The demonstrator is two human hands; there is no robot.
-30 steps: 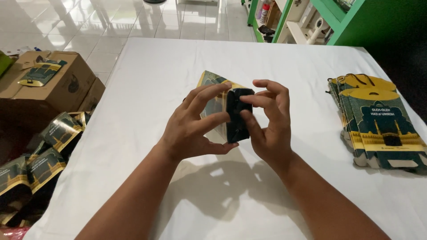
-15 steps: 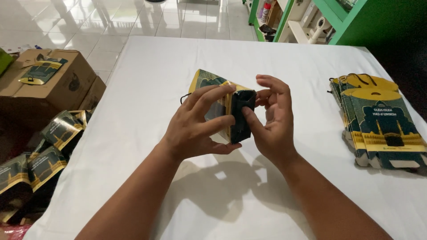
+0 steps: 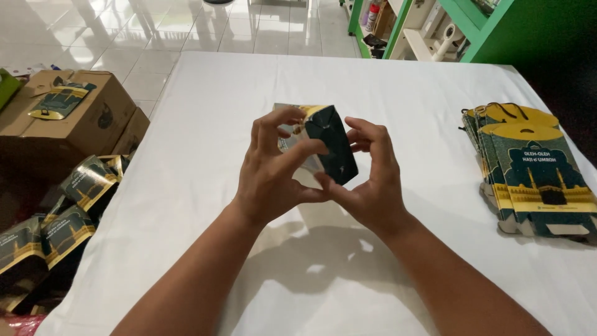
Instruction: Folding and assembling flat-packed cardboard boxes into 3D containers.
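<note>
Left hand (image 3: 270, 177), right hand (image 3: 367, 180): both grips closed round dark green carton (image 3: 329, 149) above counter (image 3: 205, 112); carton's left face hidden behind fingers.

I hold a small dark green and gold printed cardboard box (image 3: 329, 146) above the white cloth-covered table (image 3: 205, 106), my left hand (image 3: 273, 177) pinching its left side, my right hand (image 3: 370, 180) cupping its dark bottom end. A stack of flat, unfolded green and gold cardboard boxes (image 3: 535, 171) lies to my right. A brown cardboard carton (image 3: 68, 121) stands on the floor at left, more folded boxes (image 3: 50, 218) heaped beside it.
</note>
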